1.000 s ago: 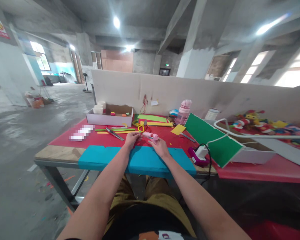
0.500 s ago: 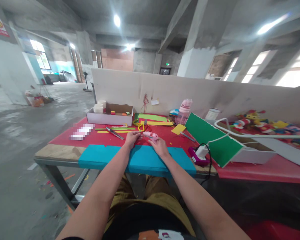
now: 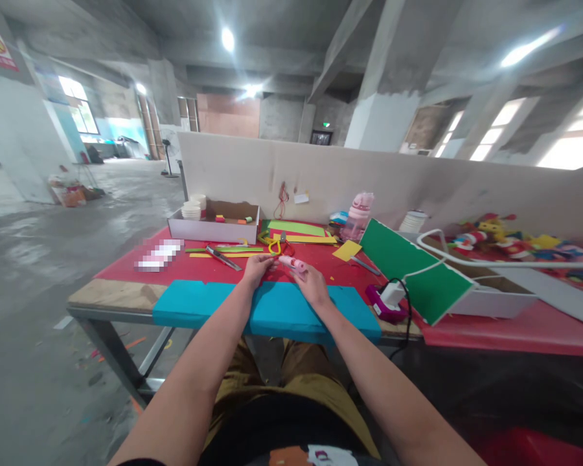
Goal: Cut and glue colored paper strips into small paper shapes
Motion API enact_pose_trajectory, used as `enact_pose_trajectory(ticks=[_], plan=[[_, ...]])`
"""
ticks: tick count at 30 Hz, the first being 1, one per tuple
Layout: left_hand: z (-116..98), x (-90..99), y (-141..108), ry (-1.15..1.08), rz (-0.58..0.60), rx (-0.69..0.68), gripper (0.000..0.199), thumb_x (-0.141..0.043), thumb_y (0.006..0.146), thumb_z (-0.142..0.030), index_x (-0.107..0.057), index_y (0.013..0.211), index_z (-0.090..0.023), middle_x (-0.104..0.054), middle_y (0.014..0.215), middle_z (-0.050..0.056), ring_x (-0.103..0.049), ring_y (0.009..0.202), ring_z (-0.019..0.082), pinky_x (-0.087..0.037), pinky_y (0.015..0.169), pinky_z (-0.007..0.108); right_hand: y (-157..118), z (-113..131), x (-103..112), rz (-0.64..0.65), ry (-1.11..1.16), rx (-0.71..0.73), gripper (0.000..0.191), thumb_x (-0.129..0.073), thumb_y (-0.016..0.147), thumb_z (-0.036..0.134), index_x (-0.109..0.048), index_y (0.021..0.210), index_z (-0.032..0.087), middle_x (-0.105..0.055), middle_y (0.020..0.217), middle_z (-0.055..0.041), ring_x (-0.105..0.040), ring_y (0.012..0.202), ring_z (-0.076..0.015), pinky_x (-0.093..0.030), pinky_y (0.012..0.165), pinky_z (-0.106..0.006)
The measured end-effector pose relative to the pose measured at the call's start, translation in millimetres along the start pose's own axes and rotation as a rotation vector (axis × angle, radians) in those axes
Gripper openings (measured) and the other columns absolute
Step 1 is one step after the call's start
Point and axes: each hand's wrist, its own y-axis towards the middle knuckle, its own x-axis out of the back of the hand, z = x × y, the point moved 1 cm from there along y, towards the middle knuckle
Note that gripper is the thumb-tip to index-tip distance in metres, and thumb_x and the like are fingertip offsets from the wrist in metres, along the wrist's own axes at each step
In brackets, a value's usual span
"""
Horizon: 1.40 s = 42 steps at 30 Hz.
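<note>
Concrete columns (image 3: 388, 84) and a wide grey floor (image 3: 126, 188) surround the workplace, and a pale partition (image 3: 243, 168) stands along the back of the red-covered tabletop (image 3: 126, 272). Compared with the frames just before, little differs: both hands keep nearly the same places, but the pink pistol-shaped tool (image 3: 294, 263) now looks slightly turned, its body shorter to the eye and sloping more towards the right hand (image 3: 313, 285). Everything lying around it seems unmoved.

That tool is light pink, with a rounded rear end and a slim body pointing leftward and away. It sits between the two hands, just beyond the blue sheet (image 3: 291, 314) that covers the front edge. The right hand is closed around its lower part, which the fingers largely hide. The left hand (image 3: 258, 270) is just beside its front end, fingertips drawn close together; whether they pinch something small cannot be told.

Yellow-handled scissors (image 3: 274, 248) lie just beyond the fingertips, and a utility knife (image 3: 223, 259) lies to the left, near yellow and green strips (image 3: 206, 255). Farther back are a white box (image 3: 208, 231) with paper cups (image 3: 191, 210) at its left end and a pink bottle (image 3: 357, 220). On the right, a green board (image 3: 412, 272) leans at a slant behind a purple power strip (image 3: 383, 309).
</note>
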Motion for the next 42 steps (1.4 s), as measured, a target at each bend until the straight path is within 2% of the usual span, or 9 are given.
enact_pose_trajectory(ticks=[7,11,16,24,26,30,32,36,42], plan=[[-2,3.2,1,-0.041,-0.015,0.001,0.016,-0.073,0.070,-0.017,-0.064,0.081,-0.009,-0.071,0.070,0.009,-0.066,0.060,0.013,-0.054,0.065,0.026,13,-23,9,-0.012,0.026,-0.137,0.036,-0.054,0.084,0.048,-0.068,0.088,0.015,-0.071,0.080,-0.0124,-0.067,0.078,-0.0259,-0.047,0.066,-0.029],[-3,4.7,0,-0.073,-0.022,0.000,0.016,-0.071,0.071,-0.015,-0.063,0.084,-0.009,-0.071,0.071,0.008,-0.066,0.060,0.013,-0.055,0.065,0.026,26,-47,23,-0.002,-0.125,-0.217,0.037,-0.050,0.087,0.042,-0.064,0.104,0.013,-0.068,0.098,-0.0166,-0.065,0.095,-0.0273,-0.046,0.077,-0.030],[-1,4.5,0,-0.082,-0.030,-0.010,0.016,-0.070,0.072,-0.013,-0.062,0.085,-0.009,-0.071,0.072,0.009,-0.066,0.059,0.012,-0.055,0.065,0.026,34,-72,28,0.139,-0.380,-0.392,0.037,-0.045,0.090,0.033,-0.053,0.114,0.006,-0.055,0.115,-0.0245,-0.061,0.102,-0.0302,-0.045,0.081,-0.036],[-1,4.5,0,-0.087,-0.026,-0.017,0.018,-0.069,0.072,-0.013,-0.060,0.087,-0.009,-0.072,0.073,0.009,-0.066,0.059,0.013,-0.054,0.063,0.025,33,-82,31,0.312,-0.490,-0.307,0.045,-0.054,0.082,0.036,-0.054,0.118,0.009,-0.053,0.121,-0.0243,-0.054,0.110,-0.0353,-0.042,0.088,-0.045],[0,4.2,0,-0.071,-0.013,-0.018,0.019,-0.070,0.071,-0.014,-0.061,0.087,-0.009,-0.072,0.073,0.009,-0.067,0.060,0.013,-0.054,0.063,0.026,33,-78,36,0.282,-0.468,-0.271,0.045,-0.060,0.076,0.036,-0.059,0.115,0.012,-0.055,0.120,-0.0224,-0.052,0.112,-0.0357,-0.041,0.089,-0.046],[1,2.8,1,0.006,0.008,-0.010,0.022,-0.074,0.068,-0.017,-0.063,0.085,-0.008,-0.071,0.071,0.010,-0.065,0.059,0.013,-0.052,0.061,0.026,36,-49,15,0.012,-0.131,-0.061,0.034,-0.054,0.076,0.019,-0.063,0.108,0.014,-0.062,0.110,-0.0156,-0.055,0.107,-0.0264,-0.041,0.094,-0.040],[1,2.2,0,0.032,0.026,-0.015,0.023,-0.075,0.066,-0.020,-0.064,0.083,-0.008,-0.071,0.070,0.009,-0.063,0.057,0.013,-0.051,0.060,0.026,39,-32,-12,0.017,0.219,-0.034,0.032,-0.050,0.078,0.017,-0.062,0.107,0.016,-0.064,0.104,-0.0104,-0.060,0.098,-0.0206,-0.046,0.090,-0.035],[0,1.9,-2,0.099,0.082,-0.022,0.028,-0.078,0.062,-0.025,-0.065,0.081,-0.009,-0.069,0.065,0.006,-0.062,0.056,0.013,-0.049,0.059,0.026,42,-11,-63,0.017,0.734,-0.191,0.033,-0.053,0.079,0.023,-0.059,0.111,0.021,-0.065,0.102,-0.0064,-0.063,0.091,-0.0178,-0.051,0.084,-0.035],[0,1.0,-2,0.133,0.164,-0.072,0.026,-0.076,0.063,-0.027,-0.065,0.078,-0.009,-0.068,0.066,0.006,-0.058,0.055,0.011,-0.046,0.057,0.025,34,-11,-71,0.100,1.138,-0.244,0.039,-0.058,0.076,0.023,-0.057,0.116,0.022,-0.066,0.104,-0.0066,-0.066,0.089,-0.0173,-0.052,0.087,-0.036]])
